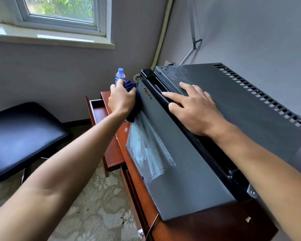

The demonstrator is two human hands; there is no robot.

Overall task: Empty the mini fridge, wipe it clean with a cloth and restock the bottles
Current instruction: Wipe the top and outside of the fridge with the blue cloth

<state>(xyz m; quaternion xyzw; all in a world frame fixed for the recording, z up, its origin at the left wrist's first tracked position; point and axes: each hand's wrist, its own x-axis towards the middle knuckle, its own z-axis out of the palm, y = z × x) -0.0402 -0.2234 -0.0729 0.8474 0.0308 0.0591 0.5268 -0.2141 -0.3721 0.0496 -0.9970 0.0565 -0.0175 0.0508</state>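
Gold logo [147,93] on fridge door [172,162] unreadable; bottle [120,76] label blurred.

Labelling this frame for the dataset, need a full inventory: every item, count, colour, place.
mini fridge: 1, dark grey, door closed, on the wooden cabinet at right
cloth: 1, dark blue, bunched against the fridge door near its top far corner
water bottle: 1, clear with blue cap, upright beyond the cloth, by the wall
wooden cabinet: 1, reddish brown, under the fridge
drawer: 1, reddish brown, pulled open, left of the fridge
stool: 1, black padded seat, at left on the carpet
window: 1, white frame, upper left
left hand: 1, grips the cloth on the door
right hand: 1, fingers spread flat on the fridge's top front edge
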